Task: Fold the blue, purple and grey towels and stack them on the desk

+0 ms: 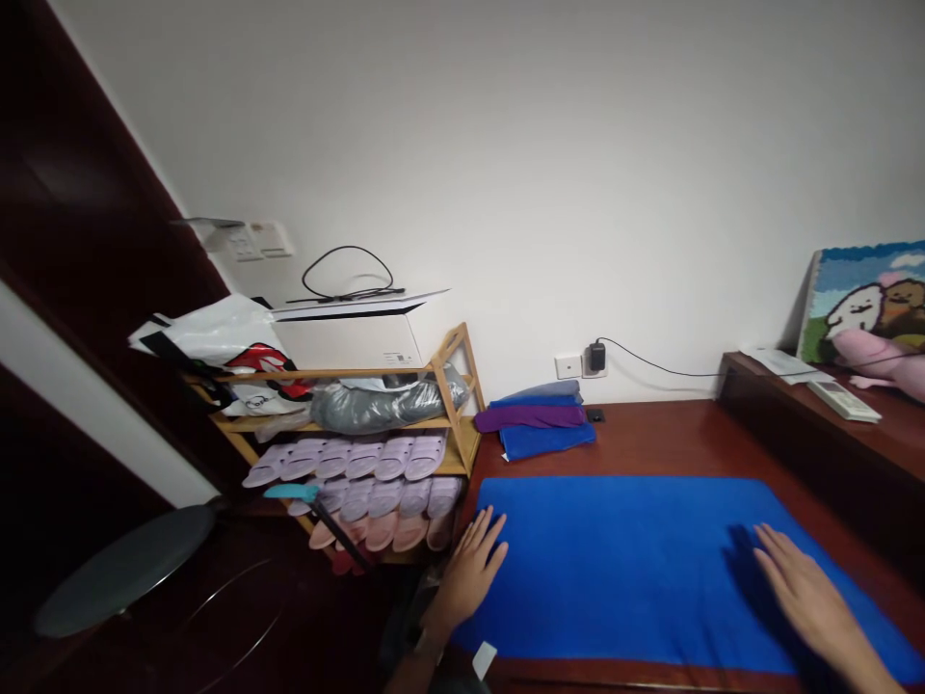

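Observation:
A blue cloth [621, 569] lies spread flat on the reddish-brown table [657, 434]. At the cloth's left edge is my left hand [473, 569], its fingers apart and holding nothing. Over the right part of the cloth, my right hand [802, 588] is stretched out with nothing in it, and its shadow falls on the cloth to its left. A white tag [484, 659] shows at the near left corner of the cloth. Behind it, folded blue, purple and grey cloths [539, 417] are stacked against the wall.
Left of the table stands a wooden rack [462, 434] with several shoes, bags and a white box [347, 339]. A round stool [126, 569] is at the far left. The raised ledge at right holds a remote [844, 400], a pink plush toy [885, 364] and a picture.

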Demonstrator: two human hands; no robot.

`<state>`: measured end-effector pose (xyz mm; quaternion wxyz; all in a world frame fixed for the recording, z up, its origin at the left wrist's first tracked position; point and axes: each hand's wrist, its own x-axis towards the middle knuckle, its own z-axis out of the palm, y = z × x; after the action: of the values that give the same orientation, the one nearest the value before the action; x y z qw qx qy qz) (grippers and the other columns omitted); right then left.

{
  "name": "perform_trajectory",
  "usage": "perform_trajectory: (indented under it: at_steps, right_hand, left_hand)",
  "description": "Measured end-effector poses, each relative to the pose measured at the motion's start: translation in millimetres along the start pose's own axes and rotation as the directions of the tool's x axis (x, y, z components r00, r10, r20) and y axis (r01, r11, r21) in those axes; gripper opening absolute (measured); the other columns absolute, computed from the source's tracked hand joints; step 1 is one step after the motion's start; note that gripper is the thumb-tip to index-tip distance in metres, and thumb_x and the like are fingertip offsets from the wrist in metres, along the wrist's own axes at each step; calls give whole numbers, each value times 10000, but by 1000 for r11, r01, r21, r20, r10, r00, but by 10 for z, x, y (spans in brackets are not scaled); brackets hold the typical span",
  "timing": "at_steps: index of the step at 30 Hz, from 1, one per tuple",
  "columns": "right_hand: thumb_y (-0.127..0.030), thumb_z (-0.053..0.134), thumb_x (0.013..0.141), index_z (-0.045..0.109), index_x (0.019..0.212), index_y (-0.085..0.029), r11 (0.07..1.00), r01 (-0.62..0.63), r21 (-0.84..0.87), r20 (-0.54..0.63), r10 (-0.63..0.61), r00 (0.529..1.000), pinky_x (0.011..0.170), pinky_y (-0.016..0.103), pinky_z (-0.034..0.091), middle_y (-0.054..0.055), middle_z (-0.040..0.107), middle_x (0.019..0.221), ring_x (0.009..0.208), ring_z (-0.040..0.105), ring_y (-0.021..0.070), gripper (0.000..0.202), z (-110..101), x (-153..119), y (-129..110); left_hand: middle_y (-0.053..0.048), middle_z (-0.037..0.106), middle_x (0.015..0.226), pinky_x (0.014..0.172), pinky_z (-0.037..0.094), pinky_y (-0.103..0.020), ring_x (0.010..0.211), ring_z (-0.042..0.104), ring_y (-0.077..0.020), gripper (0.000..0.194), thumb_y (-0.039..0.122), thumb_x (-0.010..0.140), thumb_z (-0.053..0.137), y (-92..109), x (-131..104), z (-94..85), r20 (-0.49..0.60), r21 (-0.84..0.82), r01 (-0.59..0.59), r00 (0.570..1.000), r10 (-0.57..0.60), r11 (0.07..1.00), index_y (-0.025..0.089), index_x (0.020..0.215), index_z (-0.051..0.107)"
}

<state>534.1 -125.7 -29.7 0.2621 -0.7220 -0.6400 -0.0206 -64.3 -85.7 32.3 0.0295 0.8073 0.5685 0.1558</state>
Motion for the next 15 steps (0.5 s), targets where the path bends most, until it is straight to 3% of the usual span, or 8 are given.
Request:
perform_trajectory:
  at_steps: [2,5,7,8,9,11,13,15]
  right_hand:
    - [-625,240,971,554,1498,-146,996,73,55,133,-79,988,1256,544,297,125,503,1585,1508,405,311,778,135,270,-780]
    - [-596,259,1015,469,1571,-210,972,199,123,289,-226,930,1283,536,221,72,416,1645,1558,304,279,709,392,560,-1875]
    - [-597,265,1027,436,1592,-230,961,234,146,362,-272,892,1287,529,197,59,393,1657,1569,275,267,696,570,662,-2342]
    - [-602,268,1028,426,1598,-234,960,238,147,388,-278,879,1288,528,191,58,388,1659,1571,269,265,697,651,694,-2466]
    - [-607,269,1027,419,1602,-236,962,235,141,403,-273,874,1288,528,185,58,384,1661,1572,266,263,700,722,719,-2510]
    - [-614,275,1017,409,1607,-242,971,213,106,402,-238,884,1289,529,169,59,376,1666,1573,265,264,710,819,773,-2370]
    - [-615,278,1000,395,1614,-248,985,171,41,380,-173,909,1288,532,160,59,362,1676,1575,262,267,725,843,851,-1949]
    - [-609,271,973,377,1622,-248,994,99,-50,365,-74,928,1278,544,180,59,347,1685,1576,256,275,751,794,949,-1317]
  left_hand:
    - [-66,346,1690,1246,341,-500,1547,334,-262,535,504,1100,345,-21,360,42,-5,2,23,1000,-23,1000,316,1597,404]
    - [-106,361,1678,1256,300,-545,1553,315,-294,544,498,1088,382,-21,801,163,9,53,7,1000,-7,999,270,1577,449]
    - [-103,365,1677,1253,280,-585,1557,304,-319,546,512,1077,404,-62,946,260,22,89,5,1000,-7,996,288,1572,460]
    - [-94,365,1678,1249,279,-601,1557,303,-328,549,528,1073,410,-102,974,307,27,99,10,1000,-13,995,308,1573,457]
    - [-82,361,1681,1245,283,-608,1556,303,-333,553,546,1069,409,-153,978,352,29,104,14,999,-17,994,331,1577,447]
    - [-60,339,1694,1241,295,-599,1556,307,-329,564,576,1067,397,-266,947,425,28,107,17,999,-20,994,369,1592,408]
    - [-51,320,1704,1242,302,-579,1556,308,-317,571,587,1069,383,-355,905,473,14,114,10,1000,-11,993,387,1604,374]
    - [-52,327,1702,1239,311,-571,1554,314,-314,573,589,1069,381,-397,885,497,-13,125,7,1000,-5,992,390,1606,368]
